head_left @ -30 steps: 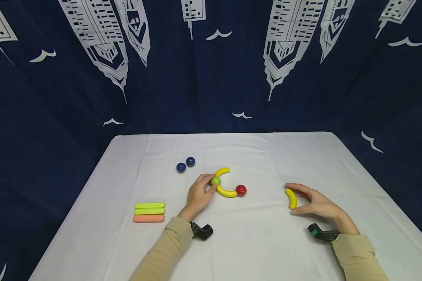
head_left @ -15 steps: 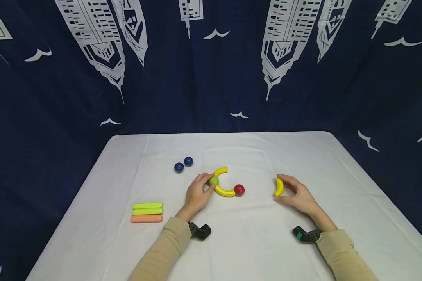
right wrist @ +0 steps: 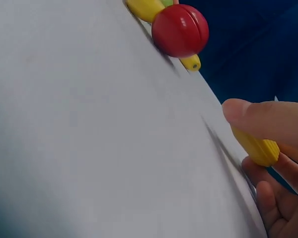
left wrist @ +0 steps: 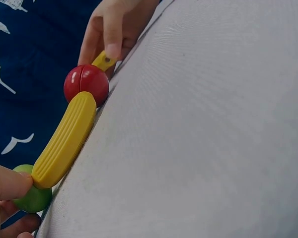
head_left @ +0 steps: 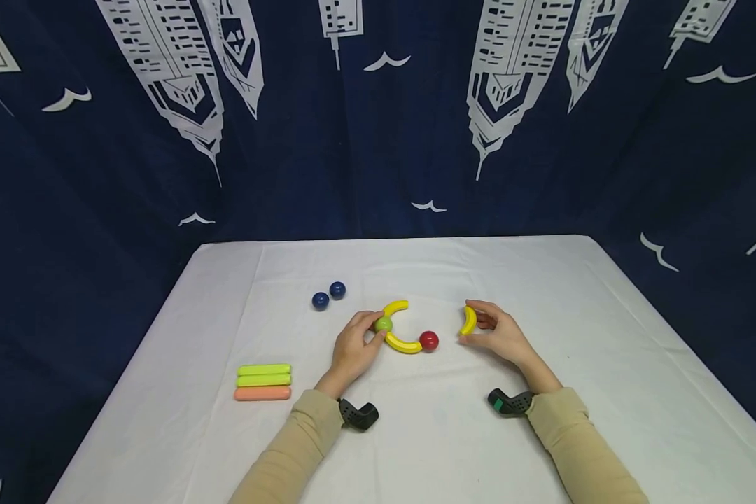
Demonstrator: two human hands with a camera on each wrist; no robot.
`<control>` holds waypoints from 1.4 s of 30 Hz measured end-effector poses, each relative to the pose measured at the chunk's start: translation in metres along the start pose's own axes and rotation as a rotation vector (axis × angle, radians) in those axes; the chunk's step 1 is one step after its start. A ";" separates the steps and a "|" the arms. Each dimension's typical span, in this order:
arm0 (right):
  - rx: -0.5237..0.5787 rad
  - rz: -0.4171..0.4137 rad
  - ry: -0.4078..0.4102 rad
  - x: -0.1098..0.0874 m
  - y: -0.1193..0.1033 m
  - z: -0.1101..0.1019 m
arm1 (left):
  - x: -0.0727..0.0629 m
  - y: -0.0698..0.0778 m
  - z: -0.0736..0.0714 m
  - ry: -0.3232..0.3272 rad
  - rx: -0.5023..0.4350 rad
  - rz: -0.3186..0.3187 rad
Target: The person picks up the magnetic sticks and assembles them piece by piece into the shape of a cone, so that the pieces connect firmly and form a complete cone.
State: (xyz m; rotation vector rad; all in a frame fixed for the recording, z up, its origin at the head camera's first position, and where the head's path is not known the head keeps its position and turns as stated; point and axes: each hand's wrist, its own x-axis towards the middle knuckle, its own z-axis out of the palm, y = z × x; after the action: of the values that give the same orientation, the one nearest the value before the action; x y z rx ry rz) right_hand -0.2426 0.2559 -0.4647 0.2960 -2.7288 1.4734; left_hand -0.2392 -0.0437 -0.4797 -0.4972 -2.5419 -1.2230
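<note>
A yellow toy banana (head_left: 470, 320) is pinched between the thumb and fingers of my right hand (head_left: 500, 337), right of the red ball (head_left: 429, 341). In the right wrist view the banana (right wrist: 258, 148) is partly hidden by the thumb. My left hand (head_left: 355, 350) holds the green ball (head_left: 383, 325) between thumb and fingers. In the left wrist view, its thumb also touches the end of a ridged toy banana (left wrist: 64, 141). That banana curves from the green ball to the grooved red ball (left wrist: 87, 84). Another toy banana (head_left: 395, 306) curves away above the green ball.
Two dark blue balls (head_left: 320, 301) lie behind and left of my left hand. Two lime-green sticks (head_left: 264, 374) and an orange stick (head_left: 262, 393) lie side by side at the left. A white cloth (head_left: 416, 434) covers the table; a dark blue patterned curtain (head_left: 353, 140) hangs behind.
My right hand has carried its toy banana leftward and away from me, closer to the red ball. My left hand has stayed at the green ball.
</note>
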 end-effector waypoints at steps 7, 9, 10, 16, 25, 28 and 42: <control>0.056 0.018 -0.078 0.004 -0.044 0.014 | -0.001 -0.002 0.002 0.002 -0.003 0.006; 0.066 0.015 -0.098 0.004 -0.052 0.016 | 0.000 -0.002 0.002 0.003 0.000 0.006; 0.072 0.016 -0.104 0.005 -0.053 0.016 | 0.000 -0.002 0.002 0.004 0.000 0.007; 0.099 -0.008 -0.126 0.007 -0.050 0.017 | 0.000 -0.002 0.000 0.001 -0.001 0.010; 0.112 -0.046 -0.146 0.008 -0.046 0.017 | 0.000 -0.002 0.000 -0.006 -0.004 0.009; 0.115 -0.055 -0.153 0.009 -0.046 0.017 | 0.000 -0.002 0.000 -0.004 -0.001 0.011; 0.140 -0.043 -0.128 0.014 -0.027 0.022 | 0.000 -0.002 0.000 -0.001 -0.002 0.004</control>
State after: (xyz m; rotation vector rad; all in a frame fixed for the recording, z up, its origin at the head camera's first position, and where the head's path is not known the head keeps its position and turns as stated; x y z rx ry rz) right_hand -0.2496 0.2207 -0.4529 0.4666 -2.6992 1.6937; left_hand -0.2403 -0.0449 -0.4810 -0.5026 -2.5399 -1.2238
